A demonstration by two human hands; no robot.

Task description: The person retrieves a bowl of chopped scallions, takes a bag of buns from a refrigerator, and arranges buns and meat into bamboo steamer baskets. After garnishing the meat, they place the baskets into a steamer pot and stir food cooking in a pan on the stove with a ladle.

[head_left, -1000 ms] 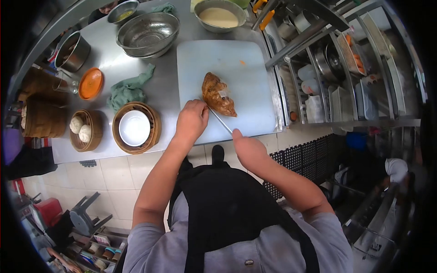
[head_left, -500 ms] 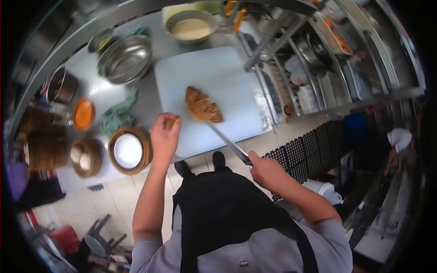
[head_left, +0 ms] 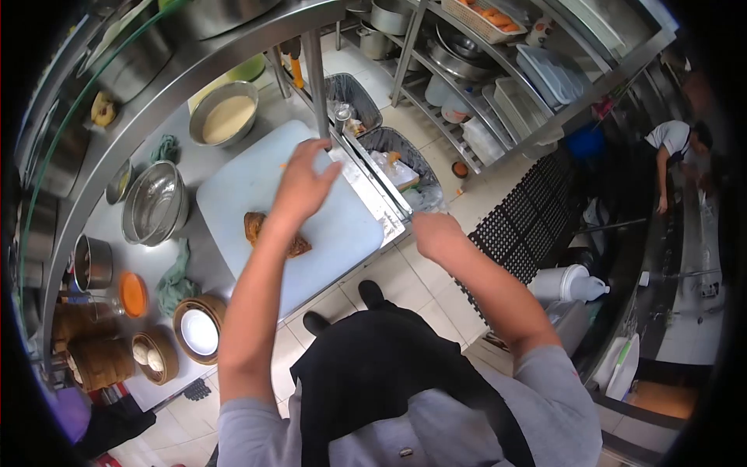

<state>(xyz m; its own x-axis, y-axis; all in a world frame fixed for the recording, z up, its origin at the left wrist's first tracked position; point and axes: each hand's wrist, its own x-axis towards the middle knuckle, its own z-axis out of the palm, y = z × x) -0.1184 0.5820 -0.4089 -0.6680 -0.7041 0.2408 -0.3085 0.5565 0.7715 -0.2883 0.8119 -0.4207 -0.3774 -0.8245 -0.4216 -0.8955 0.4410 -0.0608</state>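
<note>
My left hand (head_left: pixel 306 185) is above the right part of the white cutting board (head_left: pixel 342 222), its fingers apart and nothing visible in them. Beneath my left forearm lies a browned, cut piece of cooked meat (head_left: pixel 254 226), partly covered by the arm. Just off the board's right edge, my right hand (head_left: pixel 437 233) is closed around the handle of a knife (head_left: pixel 405 219). Its blade is hard to separate from the metal bench edge behind it.
Two lined bins (head_left: pixel 401 159) stand beyond the bench's right edge. A bowl of pale liquid (head_left: pixel 224 114), a steel colander (head_left: pixel 154 204), a green cloth (head_left: pixel 177 280) and bamboo steamers (head_left: pixel 198 328) surround the board. Another person (head_left: pixel 669 144) works at far right.
My left hand has moved up and right across the board and opened; the small brown piece no longer shows in it. The knife has come off the meat toward the right edge. The view has turned.
</note>
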